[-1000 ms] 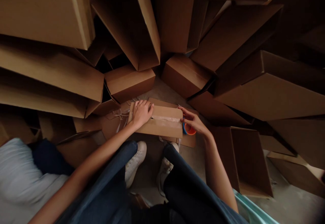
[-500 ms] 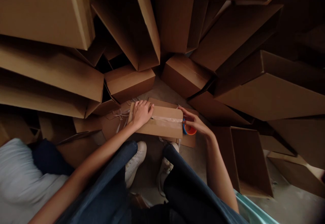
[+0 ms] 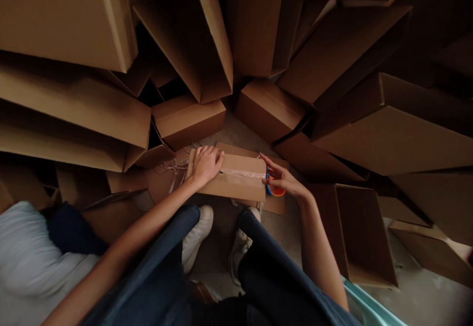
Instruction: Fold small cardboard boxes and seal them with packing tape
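Head view: a closed cardboard box, with a strip of clear packing tape running to its right edge, lies on a flattened cardboard sheet on the floor, just ahead of white sneakers and ringed by large cartons. The left hand rests palm down on the box, its grip open. The right hand lies at the box's right end, fingers curved beside an orange-and-blue tape roll; whether its grip holds the roll cannot be told.
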Tool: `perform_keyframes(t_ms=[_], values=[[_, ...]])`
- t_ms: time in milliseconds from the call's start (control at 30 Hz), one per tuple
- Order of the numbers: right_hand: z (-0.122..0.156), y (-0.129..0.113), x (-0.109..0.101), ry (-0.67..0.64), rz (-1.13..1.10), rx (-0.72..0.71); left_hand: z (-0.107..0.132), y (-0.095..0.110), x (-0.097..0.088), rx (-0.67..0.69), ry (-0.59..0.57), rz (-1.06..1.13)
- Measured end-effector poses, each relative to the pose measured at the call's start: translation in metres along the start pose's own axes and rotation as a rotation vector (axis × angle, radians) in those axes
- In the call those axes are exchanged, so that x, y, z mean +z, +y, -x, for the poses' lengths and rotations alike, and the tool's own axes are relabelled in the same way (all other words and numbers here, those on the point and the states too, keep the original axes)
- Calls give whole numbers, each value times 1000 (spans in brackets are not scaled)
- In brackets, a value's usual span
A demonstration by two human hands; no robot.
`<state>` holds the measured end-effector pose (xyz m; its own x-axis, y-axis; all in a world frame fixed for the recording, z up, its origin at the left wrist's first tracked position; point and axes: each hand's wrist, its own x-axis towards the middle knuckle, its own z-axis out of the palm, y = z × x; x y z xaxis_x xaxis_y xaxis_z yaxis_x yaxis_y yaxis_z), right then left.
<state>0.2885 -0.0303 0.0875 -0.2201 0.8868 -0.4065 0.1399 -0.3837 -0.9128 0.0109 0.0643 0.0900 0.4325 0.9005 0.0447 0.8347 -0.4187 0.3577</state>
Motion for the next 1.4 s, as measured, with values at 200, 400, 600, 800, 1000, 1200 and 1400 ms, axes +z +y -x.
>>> perform_keyframes(t_ms=[200, 400, 600, 800, 1000, 1200, 1400], values=[[-1, -3, 4, 68, 54, 18, -1, 0, 0, 2, -2, -6], [-1, -4, 10, 118, 230, -43, -1, 0, -1, -7, -4, -11], [-1, 1, 22, 309, 495, -54, -2, 0, 0, -16, -6, 7], [-2, 9, 30, 460, 598, -21, -2, -1, 0, -11, -7, -9], [-1, 7, 37, 582, 541, 47, -2, -1, 0, -14, -13, -11], [-7, -7, 65, 588, 531, 75, -2, 0, 0, -23, -25, 16], [-11, -14, 80, 607, 560, 64, -3, 0, -1, -12, -13, -11]])
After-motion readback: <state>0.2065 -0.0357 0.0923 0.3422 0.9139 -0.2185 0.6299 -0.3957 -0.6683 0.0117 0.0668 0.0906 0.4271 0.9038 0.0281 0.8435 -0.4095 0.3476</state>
